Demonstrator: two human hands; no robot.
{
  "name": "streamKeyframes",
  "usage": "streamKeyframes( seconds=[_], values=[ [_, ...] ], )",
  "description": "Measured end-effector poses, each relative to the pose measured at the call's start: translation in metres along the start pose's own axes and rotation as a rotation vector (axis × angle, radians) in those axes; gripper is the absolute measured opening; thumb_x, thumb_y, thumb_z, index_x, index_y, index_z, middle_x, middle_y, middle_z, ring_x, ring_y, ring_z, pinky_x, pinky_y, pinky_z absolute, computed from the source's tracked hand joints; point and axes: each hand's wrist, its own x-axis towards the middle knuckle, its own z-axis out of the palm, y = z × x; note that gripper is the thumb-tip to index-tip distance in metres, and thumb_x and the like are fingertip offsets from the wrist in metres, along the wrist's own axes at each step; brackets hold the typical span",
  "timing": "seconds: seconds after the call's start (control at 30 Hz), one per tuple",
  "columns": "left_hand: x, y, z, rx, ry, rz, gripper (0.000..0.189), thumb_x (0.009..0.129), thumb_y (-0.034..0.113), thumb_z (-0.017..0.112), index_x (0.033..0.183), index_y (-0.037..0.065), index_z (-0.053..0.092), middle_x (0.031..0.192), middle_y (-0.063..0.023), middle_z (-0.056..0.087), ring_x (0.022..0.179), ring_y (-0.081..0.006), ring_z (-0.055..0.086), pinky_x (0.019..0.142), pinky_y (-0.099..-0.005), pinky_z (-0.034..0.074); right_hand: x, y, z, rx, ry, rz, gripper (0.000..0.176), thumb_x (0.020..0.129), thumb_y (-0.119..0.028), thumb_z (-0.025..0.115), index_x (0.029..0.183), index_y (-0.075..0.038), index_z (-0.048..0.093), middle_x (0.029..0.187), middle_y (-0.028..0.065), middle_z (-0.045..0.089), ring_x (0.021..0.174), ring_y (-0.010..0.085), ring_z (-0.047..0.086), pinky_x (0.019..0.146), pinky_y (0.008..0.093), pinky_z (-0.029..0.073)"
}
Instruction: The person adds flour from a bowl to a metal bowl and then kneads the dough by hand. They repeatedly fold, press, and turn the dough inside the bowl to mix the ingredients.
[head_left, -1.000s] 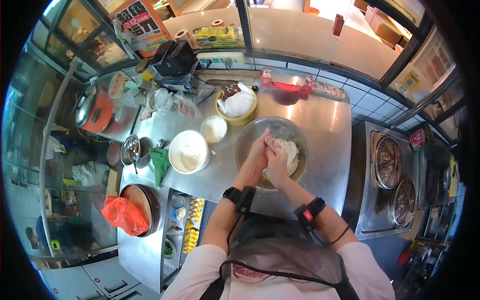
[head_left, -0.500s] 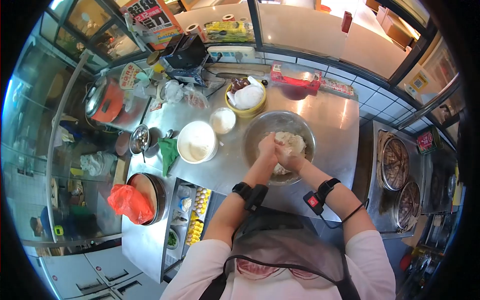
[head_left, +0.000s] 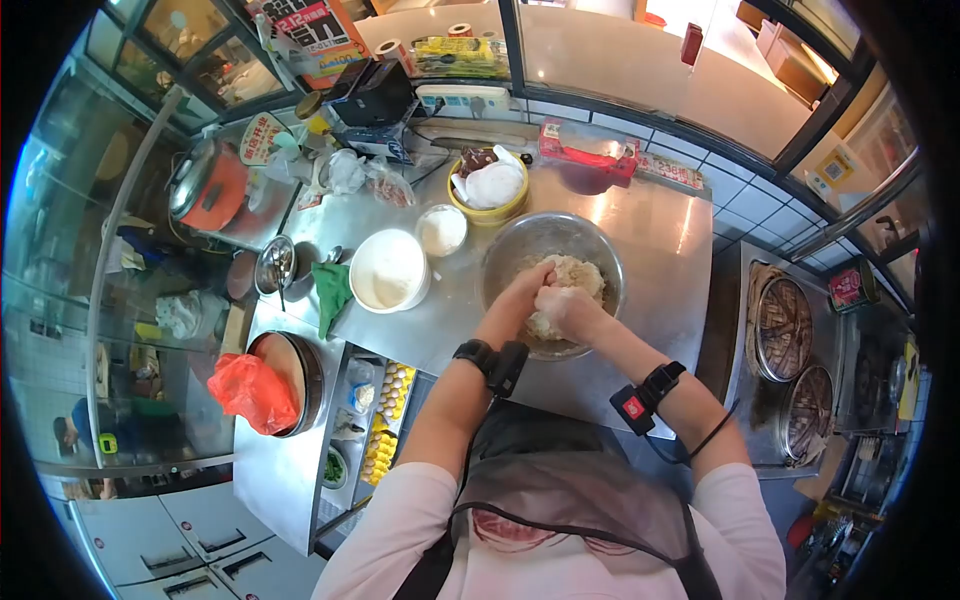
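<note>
- Broadly, a steel counter takes up the middle of the view and bears most of the vessels.
- To the right, apart from the counter, a metal unit carries 2 round slatted racks, side by side.
- On the counter, directly before the person, stands a wide metal bowl.
- An orange pot with a lid sits at the far left.
- Nearer on that side, a red plastic bag lies partly over a round container.
- Left of the metal bowl, well apart from it, is a white tub.
- Behind the metal bowl, near its rim, a yellow bowl holds a white bundle.
- Pale, rough dough lies inside the metal bowl, against and beyond the hands.
- The left hand and right hand meet over the dough, fingers curled inward. Both look bent and close together, but the fingertips are hidden, so I cannot tell how far either grip is spread or whether it has hold of any dough.
- A small bowl of white powder is just beside the tub.
- A green cloth lies left of the tub.
- Smallest are the eggs in yellow trays, below the counter top.
</note>
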Motion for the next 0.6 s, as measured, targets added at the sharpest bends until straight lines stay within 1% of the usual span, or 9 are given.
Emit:
streamKeyframes(
  seconds=[0.03, 0.1, 0.13, 0.2, 0.23, 0.3, 0.4, 0.47, 0.6],
  values=[
    [0.002, -0.001, 0.003, 0.0, -0.002, 0.003, 0.026, 0.094, 0.029, 0.042, 0.084, 0.009, 0.056, 0.073, -0.0011, 0.056, 0.066, -0.0114, 0.055, 0.06, -0.0237, 0.046, 0.004, -0.003, -0.001, -0.003, -0.001, -0.002, 0.008, 0.072, -0.004, 0.051, 0.074, 0.0, 0.058, 0.072, 0.0149, 0.059, 0.065, 0.0251, 0.06, 0.061, 0.0319, 0.05],
    [-0.012, 0.007, 0.047, -0.037, 0.305, 0.079, 0.029, 0.093, 0.031, 0.042, 0.08, 0.008, 0.056, 0.068, -0.002, 0.055, 0.06, -0.0138, 0.053, 0.054, -0.0236, 0.044, 0.013, -0.011, -0.001, 0.303, 0.433, 0.172, 0.012, 0.076, -0.004, 0.049, 0.069, 0.001, 0.056, 0.066, 0.0122, 0.058, 0.06, 0.0226, 0.059, 0.053, 0.0286, 0.048],
    [-0.02, 0.01, 0.064, -0.036, 0.304, 0.077, 0.029, 0.093, 0.031, 0.042, 0.08, 0.008, 0.056, 0.068, -0.002, 0.055, 0.06, -0.0138, 0.053, 0.054, -0.0236, 0.044, 0.018, -0.011, 0.004, 0.301, 0.434, 0.174, 0.012, 0.076, -0.004, 0.049, 0.069, 0.001, 0.056, 0.066, 0.0122, 0.058, 0.06, 0.0226, 0.059, 0.053, 0.0286, 0.048],
    [-0.04, 0.015, 0.098, -0.139, 0.223, 0.147, 0.033, 0.093, 0.033, 0.041, 0.087, 0.004, 0.055, 0.08, -0.008, 0.057, 0.071, -0.0182, 0.055, 0.064, -0.0275, 0.046, 0.028, -0.007, 0.016, 1.386, 0.338, 0.768, 0.017, 0.078, -0.004, 0.043, 0.066, -0.001, 0.053, 0.057, 0.0075, 0.053, 0.051, 0.0191, 0.054, 0.045, 0.0255, 0.042],
    [-0.048, 0.016, 0.113, -0.192, 0.181, 0.181, 0.036, 0.093, 0.034, 0.04, 0.091, 0.002, 0.055, 0.085, -0.011, 0.058, 0.076, -0.0204, 0.056, 0.068, -0.0294, 0.047, 0.031, -0.007, 0.015, 1.383, 0.345, 0.771, 0.017, 0.078, -0.004, 0.043, 0.066, -0.001, 0.053, 0.057, 0.0075, 0.053, 0.051, 0.0191, 0.054, 0.045, 0.0255, 0.042],
    [-0.054, 0.018, 0.128, -0.298, 0.095, 0.25, 0.043, 0.093, 0.036, 0.038, 0.099, -0.003, 0.055, 0.096, -0.017, 0.06, 0.087, -0.0248, 0.058, 0.078, -0.0332, 0.049, 0.036, -0.005, 0.012, 2.143, 0.629, 0.973, 0.02, 0.079, -0.004, 0.04, 0.062, -0.003, 0.051, 0.059, 0.0074, 0.052, 0.049, 0.0143, 0.047, 0.047, 0.0209, 0.037],
    [-0.033, 0.007, 0.086, -0.076, 0.056, 0.185, 0.032, 0.093, 0.031, 0.038, 0.084, 0.007, 0.057, 0.075, -0.0041, 0.059, 0.066, -0.0148, 0.056, 0.06, -0.0223, 0.047, 0.027, 0.002, 0.017, 2.007, 0.726, 1.007, 0.02, 0.076, -0.005, 0.04, 0.059, -0.004, 0.05, 0.052, 0.0054, 0.049, 0.043, 0.0142, 0.044, 0.04, 0.0213, 0.032],
    [-0.012, -0.009, 0.067, -0.132, 0.134, 0.271, 0.033, 0.092, 0.03, 0.037, 0.085, 0.006, 0.058, 0.077, -0.0052, 0.06, 0.067, -0.0155, 0.057, 0.062, -0.0233, 0.047, 0.03, 0.009, 0.028, 1.877, 0.698, 1.006, 0.021, 0.076, -0.006, 0.039, 0.058, -0.004, 0.049, 0.051, 0.005, 0.048, 0.043, 0.014, 0.043, 0.041, 0.021, 0.032],
    [-0.003, -0.025, 0.062, -0.258, 0.182, 0.379, 0.03, 0.091, 0.029, 0.037, 0.089, 0.007, 0.058, 0.084, -0.0052, 0.06, 0.076, -0.0154, 0.057, 0.069, -0.0267, 0.047, 0.034, 0.016, 0.049, 1.01, 0.806, 0.799, 0.018, 0.074, -0.009, 0.041, 0.058, -0.004, 0.048, 0.048, 0.0089, 0.044, 0.046, 0.0186, 0.046, 0.046, 0.0291, 0.035]
  ],
)
